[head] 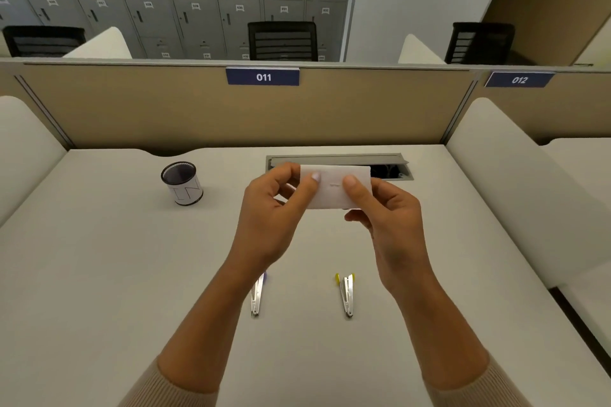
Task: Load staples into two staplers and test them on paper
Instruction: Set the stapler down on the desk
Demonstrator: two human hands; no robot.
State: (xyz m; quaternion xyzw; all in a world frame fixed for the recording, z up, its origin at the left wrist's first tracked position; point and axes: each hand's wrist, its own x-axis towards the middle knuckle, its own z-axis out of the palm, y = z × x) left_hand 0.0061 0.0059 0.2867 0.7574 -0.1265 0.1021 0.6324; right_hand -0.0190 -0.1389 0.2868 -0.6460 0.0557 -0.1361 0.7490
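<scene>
White folded paper (335,187), one staple (334,185) in it, pinched by both hands

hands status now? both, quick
Left hand: closed on the paper.
Right hand: closed on the same paper.

Folded white paper (337,187) stapled, held aloft — two staplers (256,296) (347,296) flat on desk.

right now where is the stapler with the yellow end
In the head view the yellow-ended stapler lies on the desk near the person, just inside the right forearm, with the other stapler to its left.
</scene>
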